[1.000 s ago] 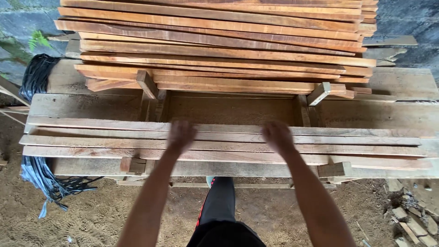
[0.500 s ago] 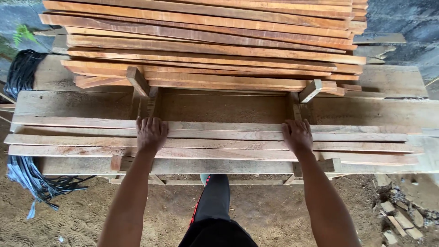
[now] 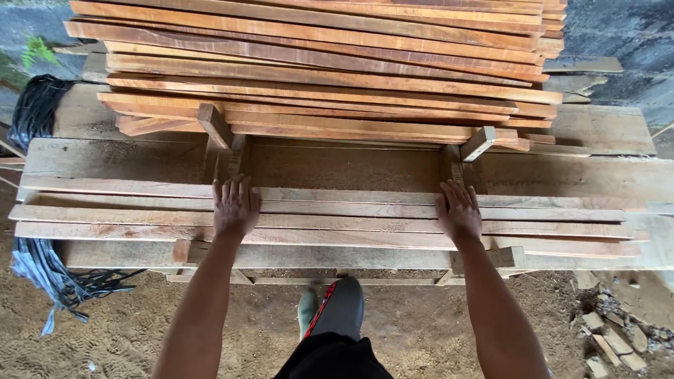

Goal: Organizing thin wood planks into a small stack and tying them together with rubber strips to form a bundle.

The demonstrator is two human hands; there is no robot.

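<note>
Pressing flat on a row of pale slats [image 3: 351,210], both hands lie palm down with fingers extended and pointing away from the body. Left hand [image 3: 236,205]: fingers together, spread over the middle slats, nothing gripped, only resting on the wood. Right hand [image 3: 458,210]: same posture, fingers slightly fanned, resting on the same slats, no grasp. Hands well apart, roughly level with each other.

Slats: several long thin boards lying side by side, lengthwise left to right, on short wooden cross blocks [image 3: 182,250] visible at the near edge under the left hand and under the right. They sit on the near part of a wide plank bench [image 3: 126,158].

Behind the hands, further along the bench: a tall stack [image 3: 323,63] of reddish-brown boards, many layers, ends uneven at the right. The stack rests on two angled wooden spacers [image 3: 215,125], one left, one right [image 3: 479,142]. A strip of bare bench lies between the stack and the slats.

Left of the bench: a bundle of black cord [image 3: 35,112] hanging down to the ground. Ground is sandy dirt [image 3: 105,330]; rubble pieces [image 3: 611,337] at lower right. One dark boot [image 3: 337,305] with a red stripe shows between the forearms, below the bench edge.
</note>
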